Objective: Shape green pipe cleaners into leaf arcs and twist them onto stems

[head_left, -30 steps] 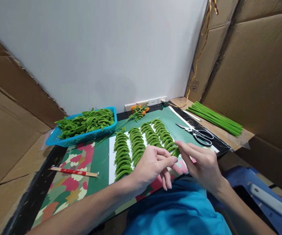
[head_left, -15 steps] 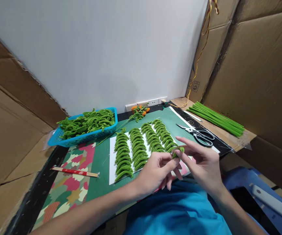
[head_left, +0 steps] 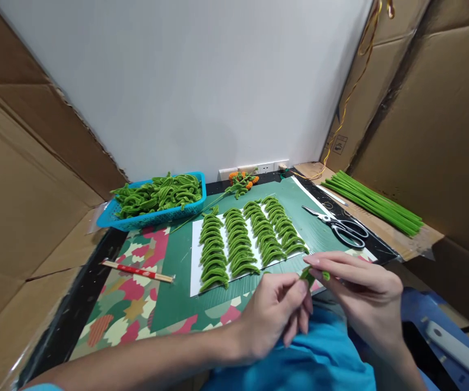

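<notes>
My left hand [head_left: 275, 310] is closed, its thumb and forefinger pinching a small green pipe-cleaner leaf [head_left: 307, 276]. At the leaf's other end, my right hand [head_left: 362, 289] holds it between thumb and fingertips, partly hiding it. Both hands are above the near right edge of the table, in front of a blue garment. Just beyond them, similar curved green pipe-cleaner leaves [head_left: 242, 244] lie in several columns on a white sheet [head_left: 195, 255], which rests on a green mat [head_left: 173, 304].
A blue basket [head_left: 152, 219] heaped with green leaves stands back left. An orange-flowered stem [head_left: 244, 179] lies at the back. Scissors [head_left: 346, 231] and a bundle of green pipe cleaners [head_left: 375, 203] are on the right, wrapped chopsticks [head_left: 138, 271] on the left. Cardboard walls flank the table.
My hands have moved nearer my body and slightly right, away from the rows of leaves. My right fingers have closed more around the held leaf. The view has shifted a little.
</notes>
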A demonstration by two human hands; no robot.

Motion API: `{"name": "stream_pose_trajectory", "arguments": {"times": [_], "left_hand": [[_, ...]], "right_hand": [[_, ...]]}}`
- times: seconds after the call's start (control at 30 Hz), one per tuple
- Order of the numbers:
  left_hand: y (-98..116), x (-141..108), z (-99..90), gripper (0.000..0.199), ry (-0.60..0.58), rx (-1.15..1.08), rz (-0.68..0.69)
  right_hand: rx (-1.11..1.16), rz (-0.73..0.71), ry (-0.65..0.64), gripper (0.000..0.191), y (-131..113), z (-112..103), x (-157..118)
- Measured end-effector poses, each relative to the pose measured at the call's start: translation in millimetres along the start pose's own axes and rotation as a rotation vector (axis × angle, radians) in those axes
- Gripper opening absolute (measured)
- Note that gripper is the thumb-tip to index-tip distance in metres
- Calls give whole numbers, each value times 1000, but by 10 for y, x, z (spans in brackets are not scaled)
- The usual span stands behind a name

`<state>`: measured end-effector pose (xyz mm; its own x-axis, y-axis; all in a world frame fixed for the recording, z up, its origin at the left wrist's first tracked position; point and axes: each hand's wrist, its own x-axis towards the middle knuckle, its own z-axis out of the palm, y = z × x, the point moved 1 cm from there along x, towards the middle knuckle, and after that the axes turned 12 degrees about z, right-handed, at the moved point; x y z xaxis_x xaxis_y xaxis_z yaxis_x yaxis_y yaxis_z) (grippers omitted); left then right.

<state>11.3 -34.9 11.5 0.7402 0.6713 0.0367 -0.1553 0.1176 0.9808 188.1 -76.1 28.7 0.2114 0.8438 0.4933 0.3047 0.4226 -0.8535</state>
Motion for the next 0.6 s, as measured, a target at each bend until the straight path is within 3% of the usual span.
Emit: {"name": "stream_pose_trajectory", "arguments": {"times": [0.13,0.23,0.4,0.6], "left_hand": [[-168,-200,108,67,-111,75,63],[-197,-227,111,70,-118,87,100],[-48,-64,-15,62,-51,185,183],[1,33,-86,51,-11,270,119]], "right_hand": [[32,-169,-238,45,-84,-143,-25],[13,-188,-172,51,-100,-199,-61],[-27,-134,-54,48,-22,-160,-63],[-41,-65,-21,41,94,-22,-7]]}}
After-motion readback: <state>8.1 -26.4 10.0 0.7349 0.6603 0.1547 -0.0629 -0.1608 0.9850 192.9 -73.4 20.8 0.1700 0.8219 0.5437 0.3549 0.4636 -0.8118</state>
